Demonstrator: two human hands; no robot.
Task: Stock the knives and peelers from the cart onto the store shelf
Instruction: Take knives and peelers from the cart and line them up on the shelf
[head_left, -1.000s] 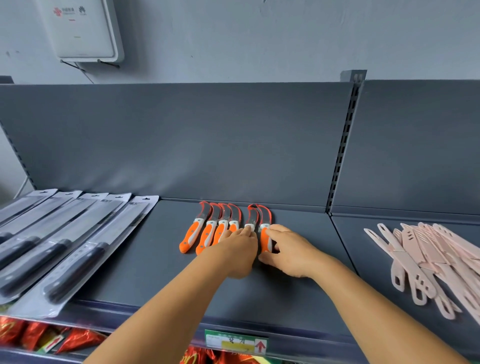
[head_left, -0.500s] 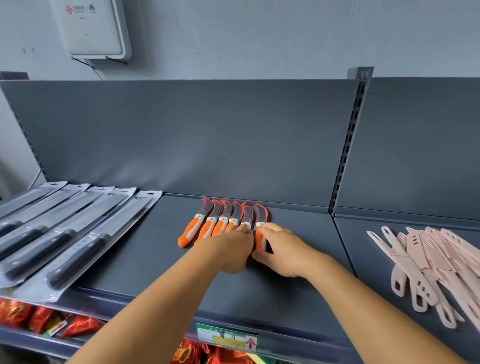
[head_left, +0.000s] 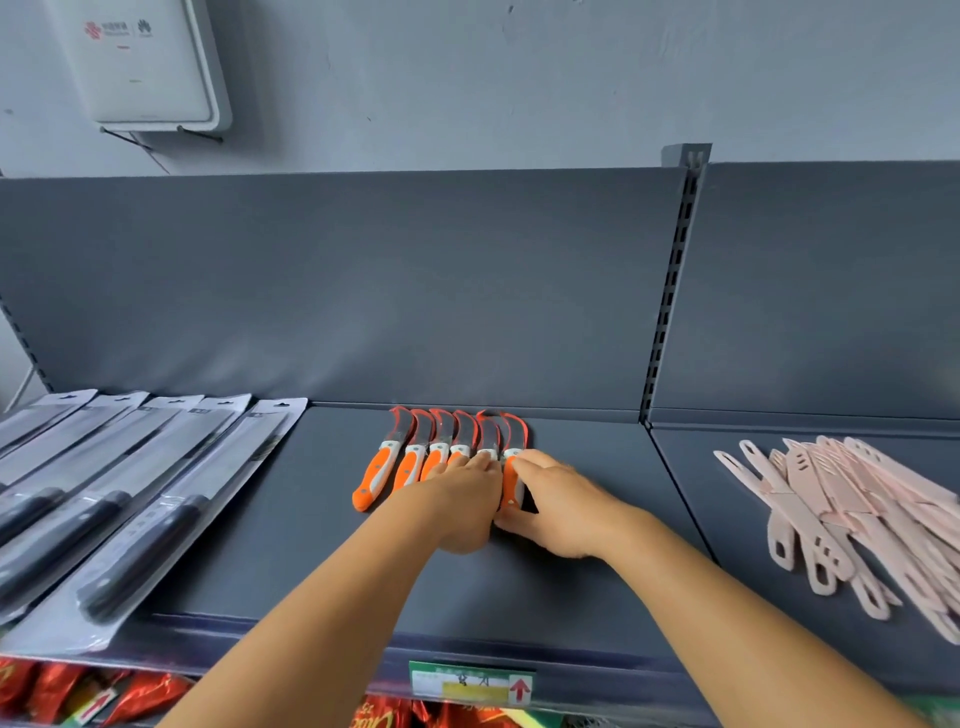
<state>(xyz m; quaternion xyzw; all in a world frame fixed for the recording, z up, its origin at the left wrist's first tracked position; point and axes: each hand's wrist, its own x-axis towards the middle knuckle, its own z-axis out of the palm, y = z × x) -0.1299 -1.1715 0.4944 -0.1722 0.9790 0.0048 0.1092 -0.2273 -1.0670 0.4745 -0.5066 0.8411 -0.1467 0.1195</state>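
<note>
Head view: orange-handled knives (head_left: 415, 462) in a tight row mid-shelf (head_left: 291, 545), left hand (head_left: 465, 501) curled over the middle handles, grip unclear, right hand (head_left: 558, 501) pinching the rightmost knife (head_left: 511, 480); pink knives (head_left: 841, 509) lie well apart.

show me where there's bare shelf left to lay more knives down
Two bare strips on the grey shelf: one between the packaged black-handled knives and the orange-handled curved knives, one from the right hand to the upright. The next bay is crowded with pink sheathed knives; only its front left corner is bare.
</note>
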